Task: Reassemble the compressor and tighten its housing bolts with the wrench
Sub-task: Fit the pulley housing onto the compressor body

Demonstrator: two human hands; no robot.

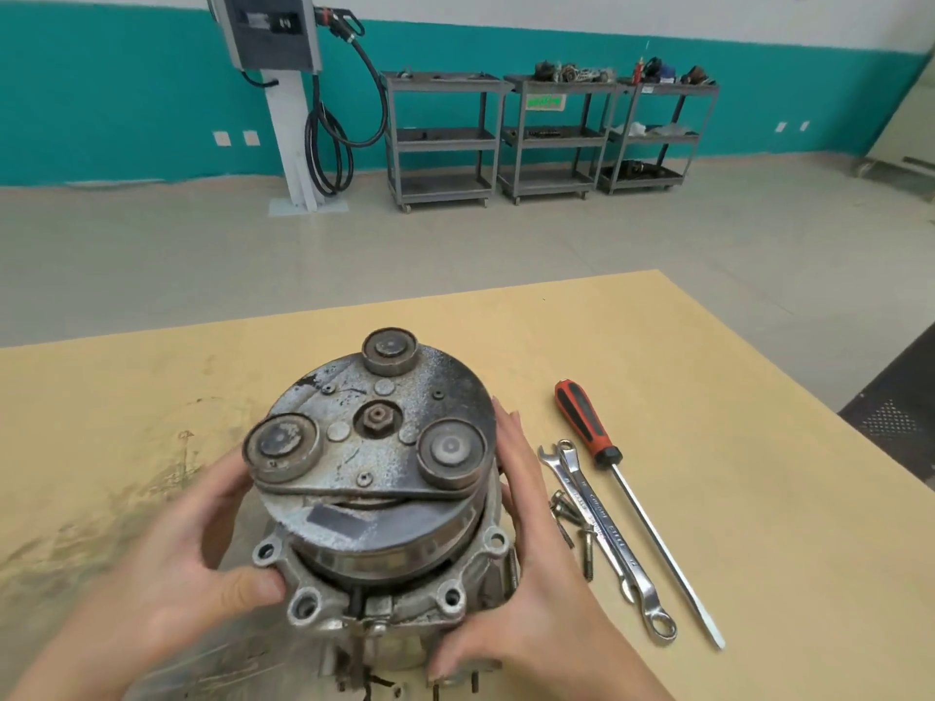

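Note:
The grey, worn compressor [374, 498] stands upright on the wooden table [708, 422], its round clutch plate with three discs facing up. My left hand [177, 564] grips its left side, thumb on the housing flange. My right hand [526, 574] holds the right side, fingers straight along the pulley and thumb low on the housing. Two combination wrenches [607, 538] lie to the right of it, overlapping. Several loose bolts [571, 523] lie beside the wrenches. The flange's bolt holes [303, 602] look empty.
A red-and-black-handled flat screwdriver [632, 503] lies right of the wrenches. A few small bolts [455, 683] lie at the compressor's base near the front edge. Grey tool carts [546, 134] and a charging post [283, 93] stand far off by the teal wall.

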